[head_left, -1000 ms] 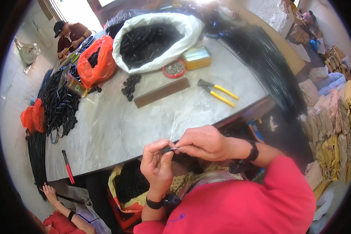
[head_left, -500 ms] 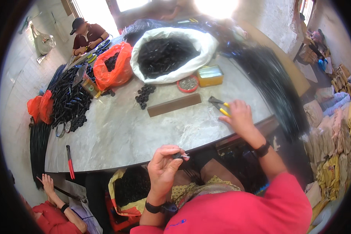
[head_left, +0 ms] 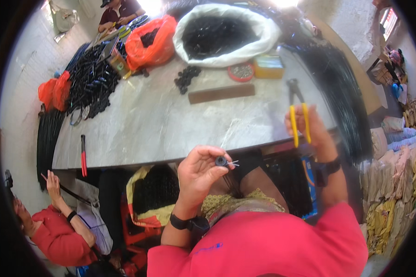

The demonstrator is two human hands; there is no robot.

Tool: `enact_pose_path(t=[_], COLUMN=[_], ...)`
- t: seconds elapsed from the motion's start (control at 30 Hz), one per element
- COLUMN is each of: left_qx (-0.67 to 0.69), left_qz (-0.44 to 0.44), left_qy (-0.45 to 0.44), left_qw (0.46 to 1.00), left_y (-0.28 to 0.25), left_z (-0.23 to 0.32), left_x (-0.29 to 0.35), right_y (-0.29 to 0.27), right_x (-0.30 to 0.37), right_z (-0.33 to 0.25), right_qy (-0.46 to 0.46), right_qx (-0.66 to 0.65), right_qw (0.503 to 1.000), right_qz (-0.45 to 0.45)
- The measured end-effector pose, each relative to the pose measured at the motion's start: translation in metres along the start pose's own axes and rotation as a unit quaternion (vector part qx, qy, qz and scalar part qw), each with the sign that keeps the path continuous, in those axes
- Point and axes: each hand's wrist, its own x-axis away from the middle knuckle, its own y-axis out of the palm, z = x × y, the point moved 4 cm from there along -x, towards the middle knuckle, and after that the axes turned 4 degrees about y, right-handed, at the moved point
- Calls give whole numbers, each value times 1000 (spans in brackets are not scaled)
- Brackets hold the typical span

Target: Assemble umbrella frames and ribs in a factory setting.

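My left hand (head_left: 201,173) is closed in a pinch, just off the table's near edge. Between its fingertips sits a small round black part (head_left: 221,161), with thin silvery prongs sticking out to the right. My right hand (head_left: 309,124) is raised at the right edge of the table, holding yellow-handled nippers (head_left: 298,113). Their dark jaws point away from me and the handles stand apart. Some fingers of that hand are hidden behind the handles.
On the grey table (head_left: 143,124) are a brown bar (head_left: 222,93), small black pieces (head_left: 186,79), a red dish (head_left: 241,71), a yellow box (head_left: 268,67), a white sack (head_left: 272,37), an orange bag (head_left: 159,53) and red-handled pliers (head_left: 83,157). A person in red (head_left: 62,231) sits left; another (head_left: 120,14) works far left.
My right hand has picked the nippers up off the table and moved right with them. My left hand keeps the black part, now turned to show its round end. The view has tilted downward.
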Motion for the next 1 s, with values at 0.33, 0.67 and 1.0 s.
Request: enact_pose_path(t=[0.33,0.67,1.0], left_qx=[0,5,12], left_qz=[1,-1,8], left_qy=[14,7,15], left_qw=[1000,1000,1000], left_y=[-4,-6,-4], left_z=[0,2,6], left_x=[4,8,7], right_y=[112,138,146], right_x=[39,38,35], right_z=[-30,-28,-30], right_qy=[107,44,46], right_qx=[452,524,520], right_qw=[849,799,793], right_qz=[-251,-291,-314])
